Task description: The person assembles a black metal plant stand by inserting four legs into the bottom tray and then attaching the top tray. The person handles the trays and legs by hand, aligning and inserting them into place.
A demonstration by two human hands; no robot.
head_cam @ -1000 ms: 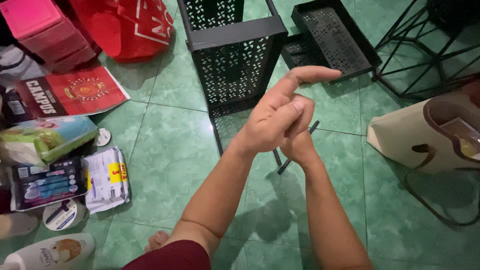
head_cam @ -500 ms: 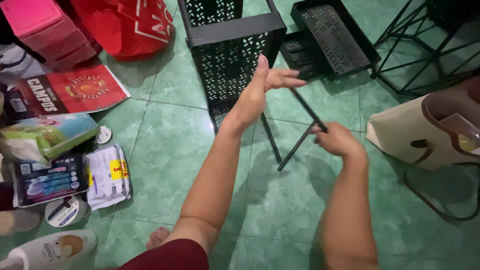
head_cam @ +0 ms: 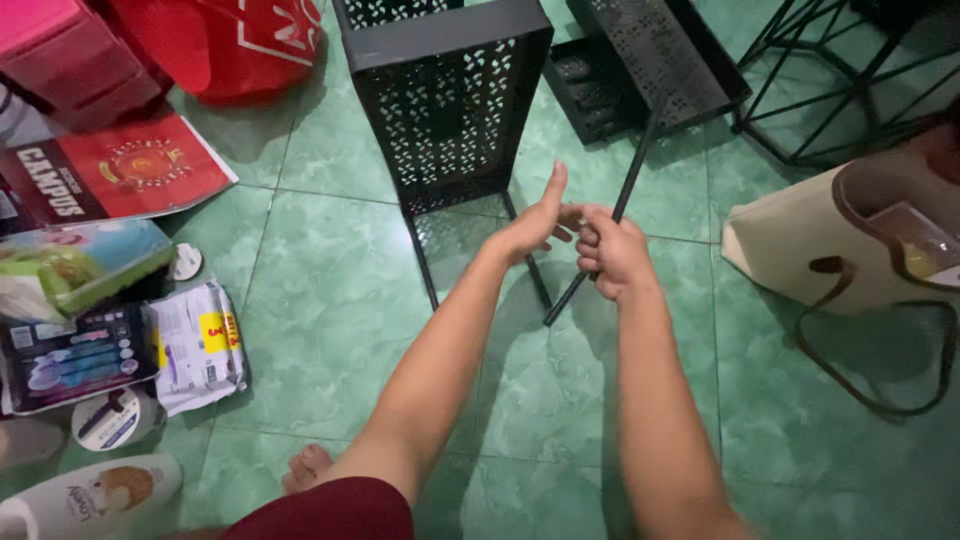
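Rod (head_cam: 628, 180): long axis diagonal, upper end toward the trays, lower end toward the floor. Right hand (head_cam: 612, 255) clenched around it; left hand (head_cam: 532, 228) flat, released.

Matt black metal rod (head_cam: 610, 215), perforated matt metal rack (head_cam: 445, 100), glossy green tiled floor (head_cam: 330, 290).

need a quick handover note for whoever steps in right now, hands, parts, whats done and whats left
Right hand: closed around a thin black rod, held slanted above the green tile floor.
Left hand: open, fingers straight, touching the right hand, holding nothing.
Black perforated rack panel stands just beyond the hands; a second perforated tray lies behind it.
Done: rod is in hand.
Left: rod is not joined to the panel.
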